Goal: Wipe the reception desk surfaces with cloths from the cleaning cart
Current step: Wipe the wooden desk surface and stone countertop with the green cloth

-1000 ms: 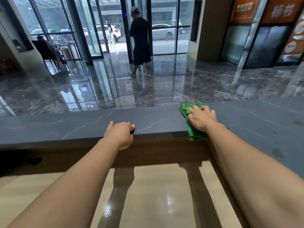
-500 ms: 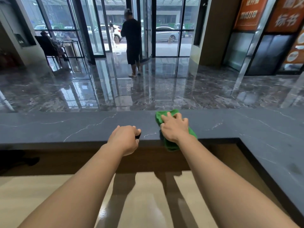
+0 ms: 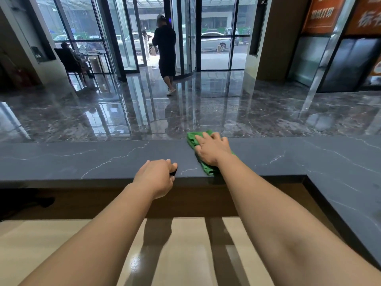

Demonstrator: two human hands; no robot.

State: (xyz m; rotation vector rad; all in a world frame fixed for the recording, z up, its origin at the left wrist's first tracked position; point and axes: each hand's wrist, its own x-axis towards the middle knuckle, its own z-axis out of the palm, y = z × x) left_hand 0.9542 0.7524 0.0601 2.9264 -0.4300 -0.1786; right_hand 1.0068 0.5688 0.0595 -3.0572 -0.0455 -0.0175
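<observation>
A green cloth (image 3: pixel 193 138) lies flat on the dark grey marbled top of the reception desk (image 3: pixel 82 159). My right hand (image 3: pixel 212 150) presses down on the cloth with straight, spread fingers, covering most of it; green edges show at the far left and near the counter's front edge. My left hand (image 3: pixel 157 177) rests at the counter's near edge, left of the cloth, with its fingers curled round a small black object (image 3: pixel 173 172) that is mostly hidden.
The dark counter turns a corner and runs toward me on the right (image 3: pixel 350 182). Below it lies a lower beige desk surface (image 3: pixel 185 254). Beyond the counter is a glossy marble lobby floor, with a person in black (image 3: pixel 165 52) near the glass doors and a seated person (image 3: pixel 70 56) at the left.
My right hand has slid the green cloth leftward along the counter, away from the corner. My left hand has stayed at the counter's front edge, still holding the black object.
</observation>
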